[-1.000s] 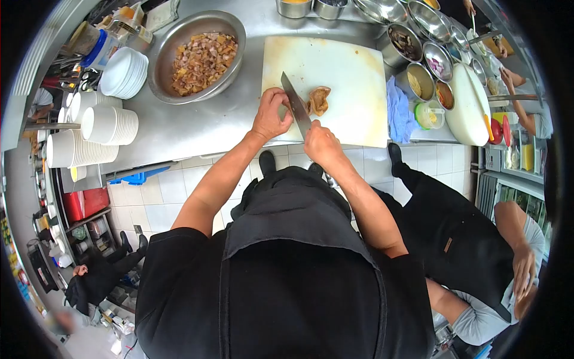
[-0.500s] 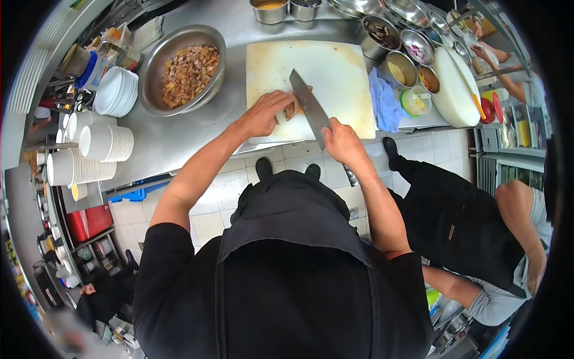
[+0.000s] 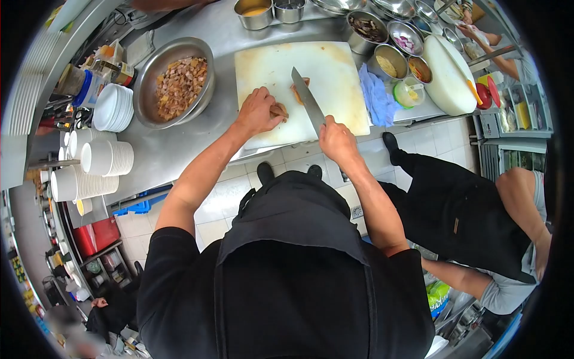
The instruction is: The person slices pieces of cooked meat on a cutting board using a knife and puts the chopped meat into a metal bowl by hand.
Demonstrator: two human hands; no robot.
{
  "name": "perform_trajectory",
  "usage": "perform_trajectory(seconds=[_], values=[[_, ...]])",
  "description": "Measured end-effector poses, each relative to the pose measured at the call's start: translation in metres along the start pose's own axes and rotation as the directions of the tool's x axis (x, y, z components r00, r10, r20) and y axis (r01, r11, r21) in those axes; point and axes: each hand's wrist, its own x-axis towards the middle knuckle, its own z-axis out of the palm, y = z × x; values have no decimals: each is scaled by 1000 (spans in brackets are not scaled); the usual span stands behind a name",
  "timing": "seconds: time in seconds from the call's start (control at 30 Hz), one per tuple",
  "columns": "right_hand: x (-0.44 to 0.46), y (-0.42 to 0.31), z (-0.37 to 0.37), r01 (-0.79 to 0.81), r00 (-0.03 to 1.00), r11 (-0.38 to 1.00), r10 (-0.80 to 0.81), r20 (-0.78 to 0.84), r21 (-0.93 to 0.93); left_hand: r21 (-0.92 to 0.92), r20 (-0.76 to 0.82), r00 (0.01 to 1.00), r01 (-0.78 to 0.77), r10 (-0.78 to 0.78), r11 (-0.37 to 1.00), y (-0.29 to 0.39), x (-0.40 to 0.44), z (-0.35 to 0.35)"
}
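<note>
My left hand is closed on a brown piece of meat, pressing it to the white cutting board. Part of that piece is hidden under the fingers. My right hand grips a large kitchen knife by its handle, the blade slanting up and left over the board. Beside the blade, apart from my left hand, lies another strip of meat, partly covered by the knife.
A big steel bowl of chopped meat stands left of the board, near stacked white bowls. To the right are a blue cloth, a lidded tub and several steel containers. A person in a black apron stands close on the right.
My left hand has drawn left, away from the blade, with its piece of meat. A strip now lies separate by the knife. The view has shifted slightly.
</note>
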Motion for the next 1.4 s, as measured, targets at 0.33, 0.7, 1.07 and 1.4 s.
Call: perform_trajectory(seconds=[0.33,0.7,1.07,1.4], values=[[-2,-6,18,-31,999,998,32,-17,48,-233,-36,956,-293,293,927,-13,14,21],[-14,-4,9,-51,998,990,56,-32,131,-13,-49,990,-131,131,991,3,18,30],[-16,-19,1,-35,994,991,22,104,125,-327,-214,977,-78,7,942,-11,-9,19],[8,-36,-12,146,961,989,-135,239,-29,-361,-275,961,-93,-11,928,-13,8,50]])
